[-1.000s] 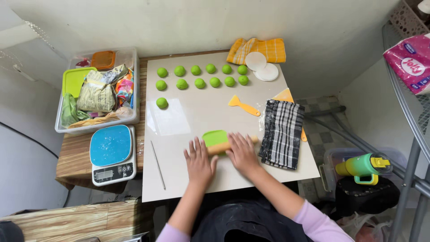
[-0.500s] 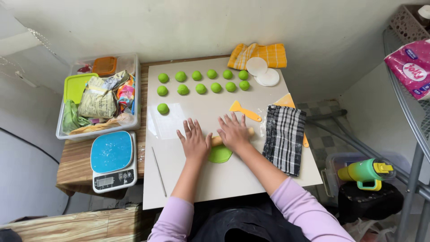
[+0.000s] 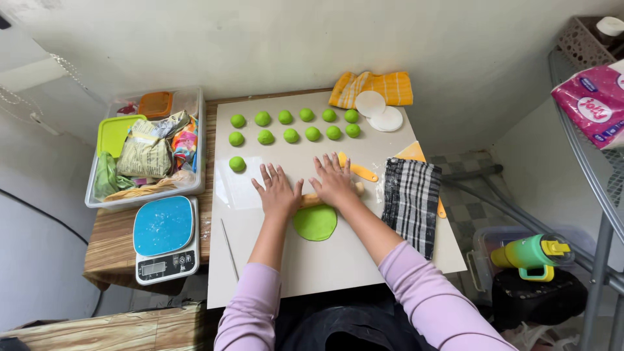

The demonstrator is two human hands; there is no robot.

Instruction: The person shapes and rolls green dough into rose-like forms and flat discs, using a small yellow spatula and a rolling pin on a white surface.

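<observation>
Both hands lie flat and open, fingers spread, on a wooden rolling pin (image 3: 311, 197): the left hand (image 3: 277, 190) on its left part, the right hand (image 3: 333, 181) on its right part, palms pressing down rather than gripping; the pin lies crosswise on the pale work board (image 3: 325, 260), its right end showing past the right hand; just below it, touching its near side, lies a flat round disc of green dough (image 3: 315, 222), near the middle of the board; farther up the board sit two rows of green dough balls (image 3: 291, 135), with one more ball (image 3: 237, 164) apart at the left; a yellow plastic scraper (image 3: 359, 171) lies just right of the right hand; a black-and-white checked cloth (image 3: 411, 201) hangs over the board's right edge; left of the board stand a blue-topped kitchen scale (image 3: 165, 237) and a clear plastic bin (image 3: 146, 153) of packets.
</observation>
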